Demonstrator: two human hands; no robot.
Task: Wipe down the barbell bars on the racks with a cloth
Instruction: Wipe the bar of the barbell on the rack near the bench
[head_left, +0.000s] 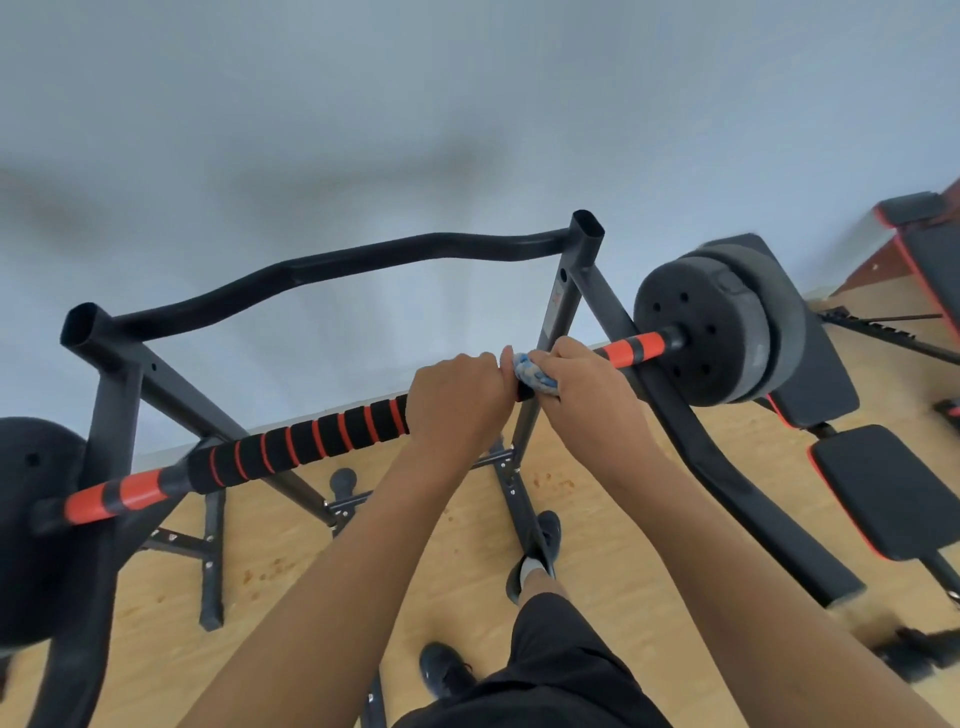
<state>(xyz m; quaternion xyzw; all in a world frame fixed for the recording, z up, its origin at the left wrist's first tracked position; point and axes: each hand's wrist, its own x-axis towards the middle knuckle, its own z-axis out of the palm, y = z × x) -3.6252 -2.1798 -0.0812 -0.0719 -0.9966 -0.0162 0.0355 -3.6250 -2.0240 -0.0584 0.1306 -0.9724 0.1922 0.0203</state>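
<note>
Below the barbell bar (311, 441), closest to me, my shoes stand on the wooden floor (291, 587) between the feet of the rack (550, 322). On the bar itself, my left hand (457, 395) is clenched over the end of the striped foam sleeve. My right hand (587, 395) sits just beside it along the bar, grasping the blue and white cloth (535, 376), which is bunched round the bar between my two hands.

The risks, as I judge them: the rack's upright crosses right behind the bar where my right hand works, so a quick stroke could knock my knuckles on it. A hard push along the bar could also roll or shift it on its rests, and the cloth could catch on the sleeve's edge.

Room along the bar is uneven. Toward the right weight plate (711, 332) there is only a short orange and black stretch before the plate stops me. Toward the left weight plate (31, 519) a long run of foam lies open, but my left hand must move first. Beyond the bar, the rack's curved top rail and a plain wall (467, 104) leave my arms free; a padded bench (893, 493) lies past the bar's right end
</note>
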